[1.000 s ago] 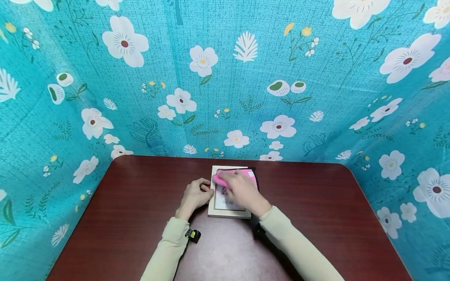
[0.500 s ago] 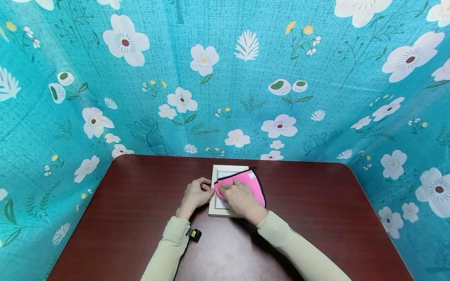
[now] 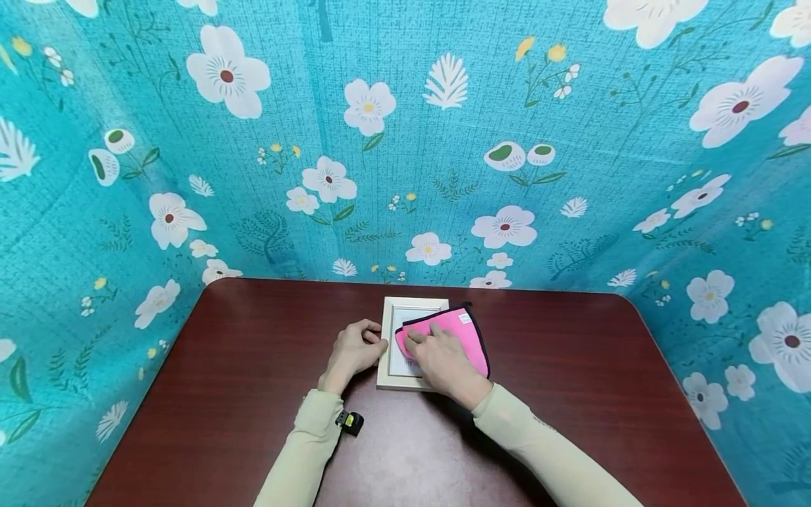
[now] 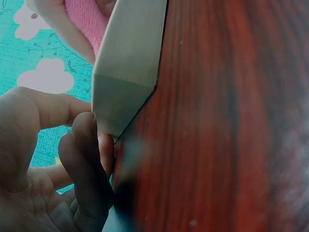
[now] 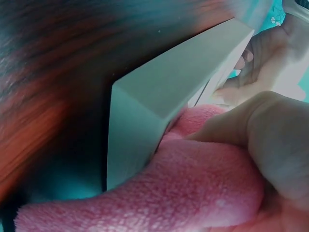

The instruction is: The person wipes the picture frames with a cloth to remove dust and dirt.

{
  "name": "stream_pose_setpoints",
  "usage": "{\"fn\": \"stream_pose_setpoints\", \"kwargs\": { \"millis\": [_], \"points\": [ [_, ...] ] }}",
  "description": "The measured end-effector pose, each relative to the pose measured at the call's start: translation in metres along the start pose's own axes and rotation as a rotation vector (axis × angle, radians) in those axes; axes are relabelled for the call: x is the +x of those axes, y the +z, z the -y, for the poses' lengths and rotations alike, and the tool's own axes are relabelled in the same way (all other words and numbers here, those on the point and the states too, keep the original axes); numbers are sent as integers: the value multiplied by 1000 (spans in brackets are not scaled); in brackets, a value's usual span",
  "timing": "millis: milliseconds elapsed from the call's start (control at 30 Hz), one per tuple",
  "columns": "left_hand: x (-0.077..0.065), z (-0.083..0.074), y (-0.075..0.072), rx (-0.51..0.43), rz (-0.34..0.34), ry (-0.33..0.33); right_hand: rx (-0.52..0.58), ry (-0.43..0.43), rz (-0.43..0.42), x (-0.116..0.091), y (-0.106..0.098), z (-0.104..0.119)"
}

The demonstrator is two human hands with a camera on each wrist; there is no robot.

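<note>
A picture frame (image 3: 398,382) with a pale border lies flat on the table. My left hand (image 3: 355,348) holds its left edge, and in the left wrist view the thumb and fingers meet the pale side of the frame (image 4: 128,53). Over the picture, my right hand (image 3: 440,358) presses a pink cloth (image 3: 467,336) with dark edging and a small white label. The right wrist view shows the fluffy cloth (image 5: 193,183) bunched between the thumb and fingers of the right hand (image 5: 285,140). Cloth and hand hide the right part of the picture.
The dark red wooden table (image 3: 557,366) spreads around the frame, its back edge near a turquoise flowered curtain (image 3: 412,176). A small black device (image 3: 350,422) is strapped at the left wrist.
The right hand has moved the cloth down from the picture's top, then slightly right, and the cloth now spreads past the frame's right side. The left hand stays at the left edge.
</note>
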State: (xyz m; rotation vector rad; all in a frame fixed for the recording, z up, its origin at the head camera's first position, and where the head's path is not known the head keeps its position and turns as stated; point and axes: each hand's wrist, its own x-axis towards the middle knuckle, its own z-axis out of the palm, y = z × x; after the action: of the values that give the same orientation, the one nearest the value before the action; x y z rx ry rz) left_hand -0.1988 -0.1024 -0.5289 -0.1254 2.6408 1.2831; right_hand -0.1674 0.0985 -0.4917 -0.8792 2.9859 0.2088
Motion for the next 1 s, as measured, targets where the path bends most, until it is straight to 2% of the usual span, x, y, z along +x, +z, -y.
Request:
{"fn": "stream_pose_setpoints", "kwargs": {
  "millis": [267, 533, 667, 833, 1000],
  "points": [
    [-1, -1, -1, 1, 1, 6, -53, 18, -3, -9, -2, -7],
    [-2, -1, 0, 3, -9, 2, -118, 4, -120, -23, 2, -16],
    [-1, -1, 0, 1, -7, 0, -133, -6, -125, -27, 3, -20],
    [-1, 1, 1, 3, 7, -11, -74, -3, -91, -30, 1, -29],
    [-2, 0, 1, -2, 5, -14, 42, 27, -163, -30, -5, -48]
  ]
}}
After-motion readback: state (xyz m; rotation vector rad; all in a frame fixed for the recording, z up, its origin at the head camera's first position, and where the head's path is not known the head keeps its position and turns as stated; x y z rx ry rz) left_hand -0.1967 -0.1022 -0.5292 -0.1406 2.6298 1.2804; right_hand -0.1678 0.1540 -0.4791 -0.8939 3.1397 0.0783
